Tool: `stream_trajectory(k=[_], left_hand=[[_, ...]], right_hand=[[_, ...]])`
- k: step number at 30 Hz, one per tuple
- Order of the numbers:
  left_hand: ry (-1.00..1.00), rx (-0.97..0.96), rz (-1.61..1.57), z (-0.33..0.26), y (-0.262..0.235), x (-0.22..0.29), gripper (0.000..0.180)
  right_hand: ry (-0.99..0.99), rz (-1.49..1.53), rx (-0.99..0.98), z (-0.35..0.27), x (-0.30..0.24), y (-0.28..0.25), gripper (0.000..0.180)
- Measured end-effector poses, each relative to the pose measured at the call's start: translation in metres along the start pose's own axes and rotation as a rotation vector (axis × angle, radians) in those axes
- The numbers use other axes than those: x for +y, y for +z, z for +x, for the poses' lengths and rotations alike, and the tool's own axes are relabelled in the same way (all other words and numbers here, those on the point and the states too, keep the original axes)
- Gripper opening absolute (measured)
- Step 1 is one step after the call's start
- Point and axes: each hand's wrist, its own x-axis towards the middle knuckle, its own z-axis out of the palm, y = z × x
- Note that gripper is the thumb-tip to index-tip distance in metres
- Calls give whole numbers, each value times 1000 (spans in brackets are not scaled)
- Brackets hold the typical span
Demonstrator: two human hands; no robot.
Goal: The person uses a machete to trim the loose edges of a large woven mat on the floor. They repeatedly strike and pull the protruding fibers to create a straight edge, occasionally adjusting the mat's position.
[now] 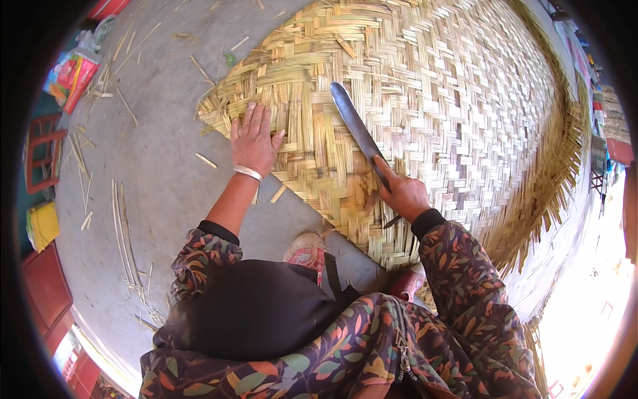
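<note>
A large mat (425, 126) of flat woven strips, perhaps bamboo, spreads over the floor ahead and to my right. My left hand (254, 141) rests on the mat's left edge close to its corner, palm down with the fingers stretched out. A long, slightly curved metal blade (359, 126) with a rounded tip lies across the weave, pointing away and to the left. My right hand (404, 193) is wrapped round the lower part of this knife; its handle end shows below my fist. Loose strip ends fringe the mat's right side.
Cut strips (126, 233) lie scattered on the grey floor (173, 179) to the left. Along the left side are a red frame (44, 151), a yellow box (43, 225) and a colourful bag (74, 76). My patterned shoe (307, 253) is at the mat's near edge.
</note>
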Motion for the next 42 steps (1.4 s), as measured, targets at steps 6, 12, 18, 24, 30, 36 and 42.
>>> stream_trajectory(k=[6, 12, 18, 24, 30, 36, 42], left_hand=[[-32, -1, -16, -3, 0, 3, 52], [-10, 80, -112, -6, -4, 8, 40], [-13, 7, -255, 3, -13, -2, 43], [-145, 16, -76, 16, -1, 0, 64], [-167, 14, -30, 28, 7, -8, 62], [-127, 25, -30, 25, 12, -17, 57], [-89, 35, -26, 8, -13, 12, 58]], right_hand=[[2, 8, -20, 4, -1, -10, 72], [-26, 25, 25, -2, 10, -11, 72], [-6, 23, 20, -7, 18, -7, 72], [-1, 26, 11, 0, 13, -4, 72], [-9, 26, 36, 14, 5, 0, 75], [-15, 47, 48, 22, 3, 3, 76], [-30, 61, 27, -7, 28, -9, 72]])
